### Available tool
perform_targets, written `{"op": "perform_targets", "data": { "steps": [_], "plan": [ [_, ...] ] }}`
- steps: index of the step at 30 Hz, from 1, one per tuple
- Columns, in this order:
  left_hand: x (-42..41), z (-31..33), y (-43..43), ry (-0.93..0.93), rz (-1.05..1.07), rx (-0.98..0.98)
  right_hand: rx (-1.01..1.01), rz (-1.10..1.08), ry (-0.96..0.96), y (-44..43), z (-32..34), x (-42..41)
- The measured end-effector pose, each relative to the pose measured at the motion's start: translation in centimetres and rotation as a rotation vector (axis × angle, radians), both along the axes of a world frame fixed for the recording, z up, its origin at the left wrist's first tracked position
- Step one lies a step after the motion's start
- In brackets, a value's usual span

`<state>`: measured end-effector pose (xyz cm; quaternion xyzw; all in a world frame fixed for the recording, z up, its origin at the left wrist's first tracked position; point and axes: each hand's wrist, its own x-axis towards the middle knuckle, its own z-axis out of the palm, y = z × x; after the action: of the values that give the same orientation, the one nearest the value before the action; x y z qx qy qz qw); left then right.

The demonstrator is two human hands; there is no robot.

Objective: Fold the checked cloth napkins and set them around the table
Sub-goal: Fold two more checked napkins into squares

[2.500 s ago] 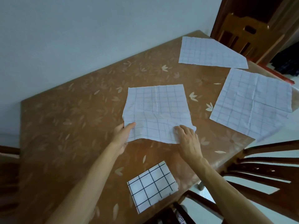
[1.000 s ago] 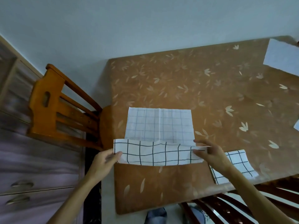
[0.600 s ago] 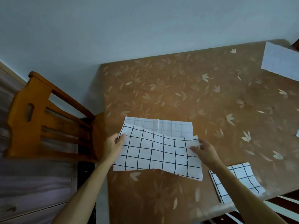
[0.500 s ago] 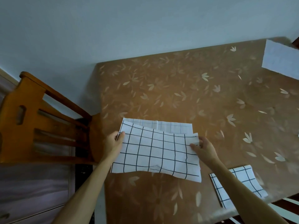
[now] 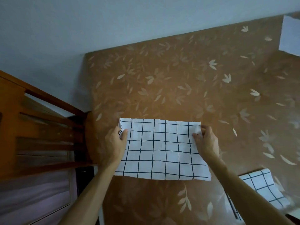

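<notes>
A white napkin with a black check (image 5: 160,148) lies folded in half on the brown leaf-patterned table (image 5: 178,82), its dark-lined side up. My left hand (image 5: 114,143) pinches its far left corner and my right hand (image 5: 205,140) pinches its far right corner. Both far corners sit level along the napkin's far edge. A smaller folded checked napkin (image 5: 263,189) lies near the table's front right edge, partly behind my right forearm. Part of an unfolded napkin (image 5: 290,36) shows at the far right.
A wooden chair (image 5: 40,127) stands against the table's left end. A wall runs along the table's far side. A purple cabinet front (image 5: 32,195) sits at the lower left, below the chair.
Both hands carried the napkin's near edge over to the far edge, folding it in half; the pale inner side no longer shows. The view moved closer to the table's left end.
</notes>
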<state>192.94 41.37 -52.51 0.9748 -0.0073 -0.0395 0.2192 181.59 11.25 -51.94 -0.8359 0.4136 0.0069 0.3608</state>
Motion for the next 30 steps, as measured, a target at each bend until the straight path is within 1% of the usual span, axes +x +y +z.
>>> {"op": "perform_targets", "data": {
  "steps": [3, 5, 6, 7, 8, 9, 10, 11, 13, 14, 17, 19, 24, 30],
  "plan": [
    [-0.6, -0.2, -0.3, -0.009, 0.018, 0.096, -0.186, 0.058, -0.026, 0.8, 0.1, -0.4],
    [-1.3, 0.2, -0.4, -0.077, 0.014, 0.192, -0.325, 0.104, -0.066, 1.8, 0.5, -0.8],
    [-1.8, 0.3, -0.5, -0.128, -0.024, 0.253, -0.381, 0.158, -0.093, 2.5, 0.6, -1.1],
    [-2.4, 0.4, -0.8, -0.185, -0.083, 0.279, -0.426, 0.241, -0.112, 3.3, 0.6, -1.3],
    [-3.0, 0.3, -1.3, -0.234, -0.166, 0.243, -0.45, 0.343, -0.121, 4.4, 0.5, -1.5],
    [-3.9, 0.1, -2.0, -0.263, -0.267, 0.161, -0.454, 0.446, -0.126, 5.6, 0.3, -1.6],
    [-4.9, -0.4, -2.7, -0.261, -0.379, 0.086, -0.439, 0.54, -0.127, 6.9, 0.0, -1.8],
    [-6.0, -1.0, -3.4, -0.239, -0.49, 0.053, -0.418, 0.623, -0.122, 8.2, -0.6, -2.0],
    [-7.9, -2.2, -4.0, -0.187, -0.646, 0.089, -0.404, 0.747, -0.094, 10.4, -2.0, -2.6],
    [-8.6, -2.6, -3.9, -0.163, -0.681, 0.131, -0.418, 0.783, -0.079, 11.0, -2.7, -3.0],
    [-9.6, -3.3, -2.9, -0.086, -0.703, 0.248, -0.437, 0.807, -0.049, 11.4, -4.1, -4.0],
    [-9.6, -3.3, -2.3, -0.066, -0.722, 0.29, -0.452, 0.82, -0.034, 11.1, -4.4, -4.1],
    [-9.9, -2.9, -1.5, -0.01, -0.704, 0.307, -0.504, 0.84, 0.029, 10.7, -4.5, -4.6],
    [-10.5, -2.6, -1.4, 0.024, -0.697, 0.353, -0.515, 0.842, 0.042, 10.8, -4.4, -5.6]
  ]
}}
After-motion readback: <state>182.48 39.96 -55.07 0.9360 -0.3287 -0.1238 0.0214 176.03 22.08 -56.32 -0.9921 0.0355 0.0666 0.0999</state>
